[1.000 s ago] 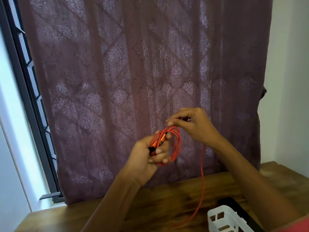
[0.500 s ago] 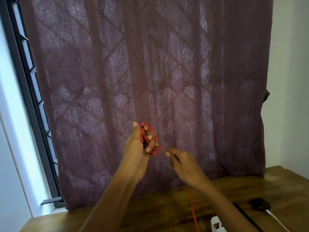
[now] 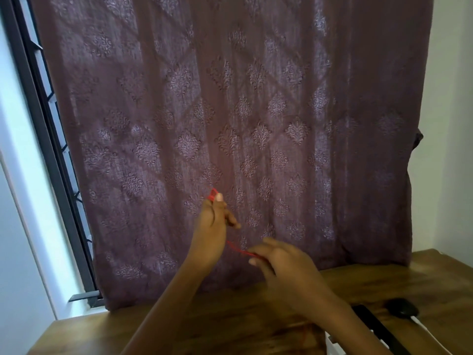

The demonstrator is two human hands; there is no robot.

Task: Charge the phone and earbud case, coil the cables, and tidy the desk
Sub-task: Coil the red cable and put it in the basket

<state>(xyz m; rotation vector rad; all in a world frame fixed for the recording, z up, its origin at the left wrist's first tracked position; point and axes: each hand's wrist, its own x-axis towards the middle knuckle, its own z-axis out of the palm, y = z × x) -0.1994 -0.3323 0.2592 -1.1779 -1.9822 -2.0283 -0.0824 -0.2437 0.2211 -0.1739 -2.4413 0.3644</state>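
Observation:
My left hand [image 3: 211, 226] is raised in front of the curtain and closed around a coil of red cable [image 3: 213, 195]; only a small loop of the coil shows above my thumb. A strand of the same cable runs down and right from that hand to my right hand [image 3: 279, 262], which pinches it lower down, just above the wooden desk [image 3: 230, 326]. The rest of the cable is hidden behind my right forearm. A phone or earbud case cannot be made out.
A patterned purple curtain [image 3: 230, 124] hangs behind the desk, with a dark window frame [image 3: 46, 149] at left. At lower right lie a black strip-like object [image 3: 378, 329], a small black oval object [image 3: 401, 307] with a white cable, and the corner of a white basket [image 3: 331, 345].
My right hand went from beside the coil's top down and to the right, drawing the strand taut. My left hand turned, so the coil is mostly hidden. The view tilted upward.

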